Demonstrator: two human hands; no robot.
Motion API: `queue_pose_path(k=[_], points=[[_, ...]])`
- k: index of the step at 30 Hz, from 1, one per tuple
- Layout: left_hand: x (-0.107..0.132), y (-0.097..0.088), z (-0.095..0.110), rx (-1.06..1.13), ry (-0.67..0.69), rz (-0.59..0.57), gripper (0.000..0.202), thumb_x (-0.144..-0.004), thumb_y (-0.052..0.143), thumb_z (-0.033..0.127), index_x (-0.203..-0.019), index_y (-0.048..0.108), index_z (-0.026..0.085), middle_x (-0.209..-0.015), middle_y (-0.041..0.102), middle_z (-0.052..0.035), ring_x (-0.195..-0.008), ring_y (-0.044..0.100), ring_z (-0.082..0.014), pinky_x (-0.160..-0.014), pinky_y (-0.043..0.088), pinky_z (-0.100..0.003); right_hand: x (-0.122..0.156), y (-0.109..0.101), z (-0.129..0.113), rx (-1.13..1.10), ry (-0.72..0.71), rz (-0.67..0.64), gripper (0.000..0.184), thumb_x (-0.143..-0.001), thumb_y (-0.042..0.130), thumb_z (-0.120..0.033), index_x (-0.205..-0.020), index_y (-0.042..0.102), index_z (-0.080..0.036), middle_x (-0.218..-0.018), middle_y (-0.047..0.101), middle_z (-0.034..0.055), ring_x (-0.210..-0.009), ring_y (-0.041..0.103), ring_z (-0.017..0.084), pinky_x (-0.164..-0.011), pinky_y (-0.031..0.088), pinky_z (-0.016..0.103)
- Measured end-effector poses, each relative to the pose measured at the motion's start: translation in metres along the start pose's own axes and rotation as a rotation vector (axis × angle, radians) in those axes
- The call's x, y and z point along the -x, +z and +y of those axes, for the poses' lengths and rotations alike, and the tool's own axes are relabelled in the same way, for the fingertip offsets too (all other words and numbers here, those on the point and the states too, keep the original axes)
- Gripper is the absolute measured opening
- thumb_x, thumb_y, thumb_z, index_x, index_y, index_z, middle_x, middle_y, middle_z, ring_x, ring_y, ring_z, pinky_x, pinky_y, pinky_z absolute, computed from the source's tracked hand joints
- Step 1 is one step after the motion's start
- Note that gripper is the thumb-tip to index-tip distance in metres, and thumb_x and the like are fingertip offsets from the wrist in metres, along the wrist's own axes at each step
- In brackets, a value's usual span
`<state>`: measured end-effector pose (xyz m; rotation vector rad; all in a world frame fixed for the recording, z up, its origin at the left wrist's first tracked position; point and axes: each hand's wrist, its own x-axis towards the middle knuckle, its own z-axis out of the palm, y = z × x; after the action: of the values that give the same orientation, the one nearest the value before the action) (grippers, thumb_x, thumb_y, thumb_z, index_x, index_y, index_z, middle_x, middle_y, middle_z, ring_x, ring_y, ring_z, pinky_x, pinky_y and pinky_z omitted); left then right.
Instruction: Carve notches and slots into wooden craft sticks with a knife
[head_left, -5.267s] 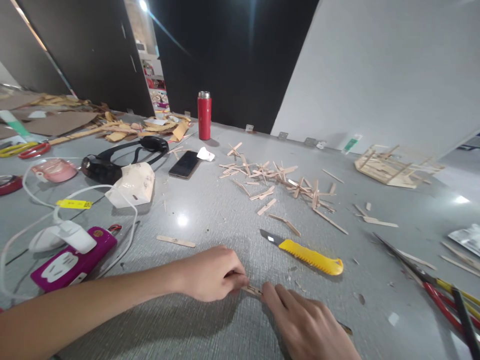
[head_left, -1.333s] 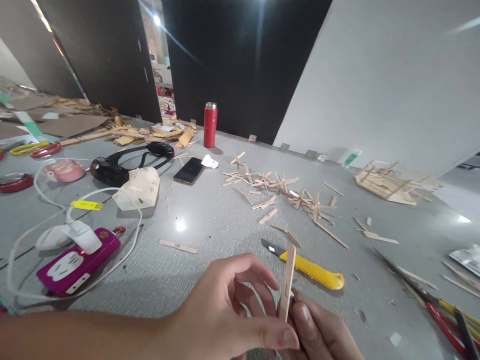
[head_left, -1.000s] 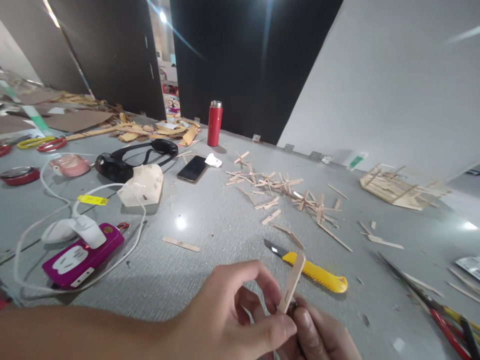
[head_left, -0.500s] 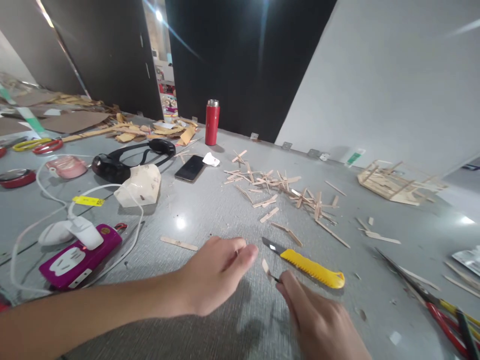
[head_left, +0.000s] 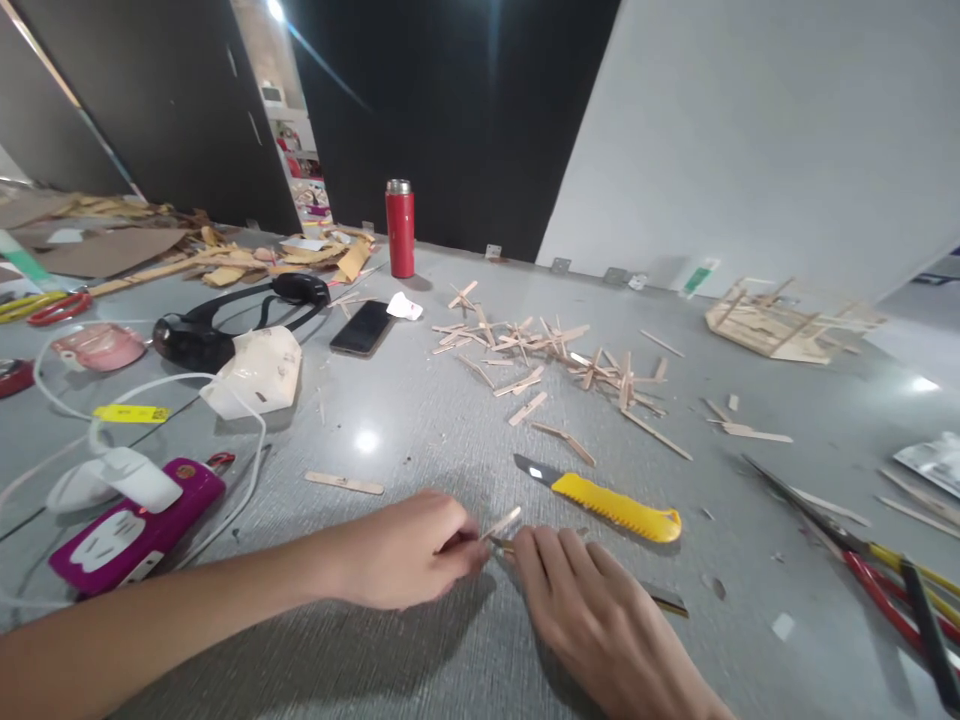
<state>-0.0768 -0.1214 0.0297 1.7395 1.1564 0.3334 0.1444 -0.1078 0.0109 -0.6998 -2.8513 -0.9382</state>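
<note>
My left hand [head_left: 420,550] is closed in a pinch on a short wooden stick [head_left: 505,522], whose pale end points up and to the right. Wrapped round a slim metal tool [head_left: 667,600], my right hand [head_left: 577,590] lies low over the table. The tool's narrow tip meets the stick close to my left fingertips; its dark, brass-edged end shows behind my palm, and its middle is hidden. Just beyond my right hand lies a yellow utility knife [head_left: 615,507] with its blade out. A single craft stick [head_left: 344,483] rests beyond my left wrist.
Many loose sticks [head_left: 555,345] are heaped ahead, with a red bottle [head_left: 400,230] and phone [head_left: 361,328] behind. At left are a purple power strip [head_left: 176,490], cables and black headgear [head_left: 191,340]. Scissors [head_left: 855,550] lie at right; a wooden frame [head_left: 772,325] stands farther back.
My right hand has moved left and turned palm down, bringing the tool to my left fingertips. The stick now shows between both hands. The view has shifted slightly right.
</note>
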Motion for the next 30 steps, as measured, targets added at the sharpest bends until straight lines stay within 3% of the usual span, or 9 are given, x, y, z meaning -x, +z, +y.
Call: queue_pose_path(k=[2, 7, 14, 20, 30], points=[[0.001, 0.002, -0.004, -0.015, 0.000, 0.005, 0.040, -0.102, 0.039, 0.033, -0.064, 0.044, 0.020, -0.054, 0.047, 0.0032, -0.045, 0.042, -0.0092, -0.049, 0.029, -0.026, -0.001, -0.002, -0.002, 0.020, -0.003, -0.016, 0.029, -0.086, 0.041, 0.003, -0.086, 0.062, -0.017, -0.070, 0.056, 0.0054, -0.058, 0.052, 0.022, -0.051, 0.039, 0.037], [0.001, 0.014, -0.014, -0.142, 0.085, 0.214, 0.037, -0.100, 0.041, 0.025, -0.063, 0.039, 0.020, -0.057, 0.042, 0.0036, -0.054, 0.032, -0.0110, -0.055, 0.026, -0.030, -0.002, 0.000, -0.009, 0.040, 0.095, -0.030, 0.039, -0.089, 0.033, 0.004, -0.096, 0.065, -0.017, -0.066, 0.054, 0.0055, -0.054, 0.047, 0.021, -0.049, 0.032, 0.035], [-0.003, 0.012, -0.013, -0.104, 0.100, 0.170, 0.035, -0.098, 0.043, 0.023, -0.063, 0.040, 0.019, -0.058, 0.037, 0.0054, -0.055, 0.026, -0.0101, -0.054, 0.023, -0.028, -0.004, 0.003, -0.023, -0.080, 0.340, 0.048, 0.042, -0.094, 0.029, 0.004, -0.074, 0.054, -0.023, -0.053, 0.047, 0.0023, -0.045, 0.036, 0.016, -0.044, 0.022, 0.029], [-0.003, 0.007, -0.012, -0.087, 0.118, 0.136, 0.037, -0.097, 0.043, 0.024, -0.061, 0.036, 0.019, -0.058, 0.029, 0.0062, -0.055, 0.023, -0.0099, -0.052, 0.022, -0.027, -0.002, 0.008, -0.031, -0.244, 0.498, 0.092, 0.038, -0.097, 0.032, 0.001, -0.072, 0.048, -0.024, -0.053, 0.042, 0.0001, -0.045, 0.031, 0.014, -0.044, 0.020, 0.028], [-0.002, 0.008, -0.012, -0.086, 0.137, 0.138, 0.035, -0.093, 0.047, 0.020, -0.061, 0.034, 0.020, -0.057, 0.031, 0.0062, -0.053, 0.026, -0.0095, -0.052, 0.022, -0.027, 0.000, 0.009, -0.030, -0.290, 0.515, 0.095, 0.038, -0.098, 0.031, -0.002, -0.072, 0.048, -0.023, -0.054, 0.041, 0.0006, -0.046, 0.029, 0.014, -0.045, 0.018, 0.030]])
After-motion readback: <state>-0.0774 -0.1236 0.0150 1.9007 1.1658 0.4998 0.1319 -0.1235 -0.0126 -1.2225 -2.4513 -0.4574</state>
